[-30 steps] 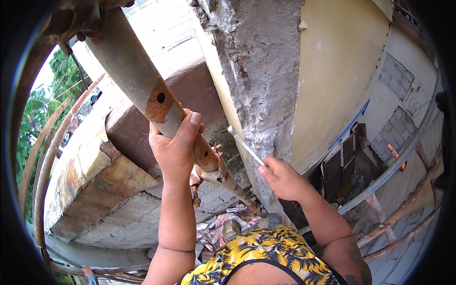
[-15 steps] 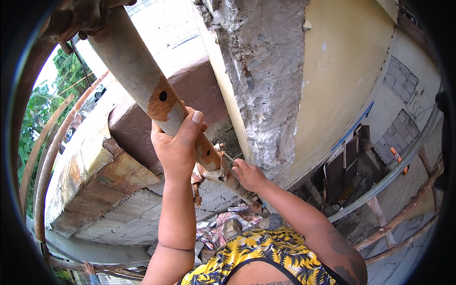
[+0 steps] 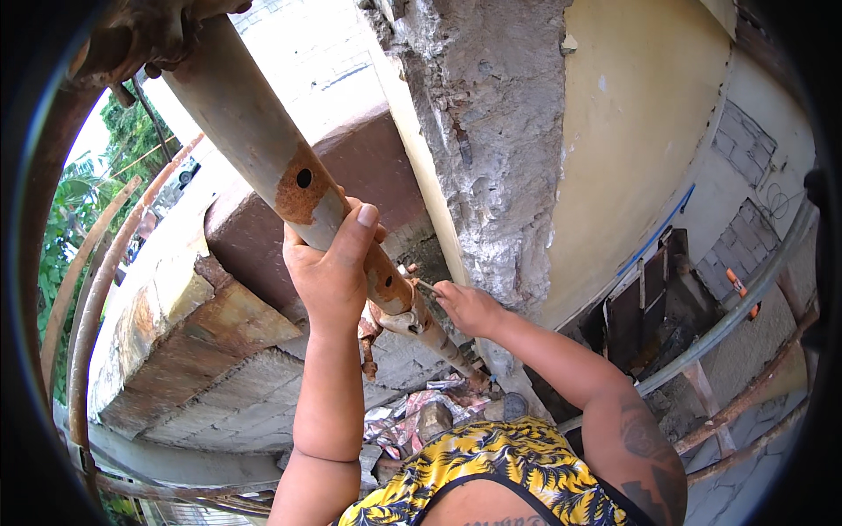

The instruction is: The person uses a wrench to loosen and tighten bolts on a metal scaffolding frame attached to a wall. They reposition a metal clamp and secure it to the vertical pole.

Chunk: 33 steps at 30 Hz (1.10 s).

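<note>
A thick grey pipe with rusty patches and round holes [image 3: 254,123] slants down from the upper left. My left hand [image 3: 329,272] is wrapped round its lower part, thumb on top. Below that hand the pipe meets a narrower pipe [image 3: 445,346], which runs down toward the rubble. A rusty clamp [image 3: 368,337] hangs beside the joint. Just right of the joint, my right hand [image 3: 472,311] is closed on the end of a thin metal rod [image 3: 427,286]. Where the rod meets the joint is too small to make out.
Behind the pipe stands a rough broken concrete column [image 3: 491,158] beside a yellow wall [image 3: 640,140]. A brown-faced ledge [image 3: 360,184] lies at left. Rusty bars [image 3: 105,289] curve along the left rim, and a grey pipe [image 3: 728,324] crosses at right. Rubble [image 3: 434,421] lies below.
My right hand has moved slightly up and to the right with the rod, and its elbow has swung outward. My left hand keeps its hold on the pipe.
</note>
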Tool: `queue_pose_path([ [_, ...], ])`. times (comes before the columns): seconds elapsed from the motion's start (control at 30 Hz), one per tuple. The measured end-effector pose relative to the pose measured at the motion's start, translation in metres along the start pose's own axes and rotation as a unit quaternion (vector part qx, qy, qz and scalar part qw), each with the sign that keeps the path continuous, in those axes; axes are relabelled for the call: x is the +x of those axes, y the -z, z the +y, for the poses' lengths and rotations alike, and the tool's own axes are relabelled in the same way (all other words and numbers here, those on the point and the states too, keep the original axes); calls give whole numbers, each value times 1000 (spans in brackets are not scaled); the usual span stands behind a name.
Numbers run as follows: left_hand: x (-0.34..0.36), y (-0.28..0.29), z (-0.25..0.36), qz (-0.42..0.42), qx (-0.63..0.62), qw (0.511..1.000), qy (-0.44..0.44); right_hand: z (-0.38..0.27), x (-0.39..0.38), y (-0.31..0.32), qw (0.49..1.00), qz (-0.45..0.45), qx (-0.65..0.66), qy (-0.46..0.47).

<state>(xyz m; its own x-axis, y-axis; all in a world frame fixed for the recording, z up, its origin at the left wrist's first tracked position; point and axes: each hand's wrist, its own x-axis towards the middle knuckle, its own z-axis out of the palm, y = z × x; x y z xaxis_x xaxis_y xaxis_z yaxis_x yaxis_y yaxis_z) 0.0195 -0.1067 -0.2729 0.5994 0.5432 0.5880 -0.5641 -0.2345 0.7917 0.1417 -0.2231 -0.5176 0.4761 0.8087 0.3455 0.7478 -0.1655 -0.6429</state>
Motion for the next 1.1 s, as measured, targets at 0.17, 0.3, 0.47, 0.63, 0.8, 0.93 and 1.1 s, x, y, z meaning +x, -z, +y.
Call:
queue_pose_path([
  [0.17, 0, -1, -2, 4, -7, 1000, 6, -9, -11, -2, 997, -34, 30, -55],
  [0.3, 1, 0, 0, 9, 12, 1000, 9, -26, -13, 4, 995, -32, 45, -81],
  [0.47, 5, -4, -2, -5, -2, 1000, -10, -46, -28, 32, 981, -119, 4, -152],
  [0.63, -3, 5, -3, 16, 28, 999, 8, -126, -43, 97, 945, -259, 2, -197],
  [0.8, 2, -3, -2, 12, 7, 1000, 9, -125, -45, 110, 948, -226, 81, -207],
  [0.93, 1, -1, -3, 19, 17, 1000, 10, -125, -54, 105, 949, -160, 141, -234],
  [1.1, 0, 1, 0, 2, 14, 1000, 5, -123, -55, 96, 960, -144, 90, -224],
])
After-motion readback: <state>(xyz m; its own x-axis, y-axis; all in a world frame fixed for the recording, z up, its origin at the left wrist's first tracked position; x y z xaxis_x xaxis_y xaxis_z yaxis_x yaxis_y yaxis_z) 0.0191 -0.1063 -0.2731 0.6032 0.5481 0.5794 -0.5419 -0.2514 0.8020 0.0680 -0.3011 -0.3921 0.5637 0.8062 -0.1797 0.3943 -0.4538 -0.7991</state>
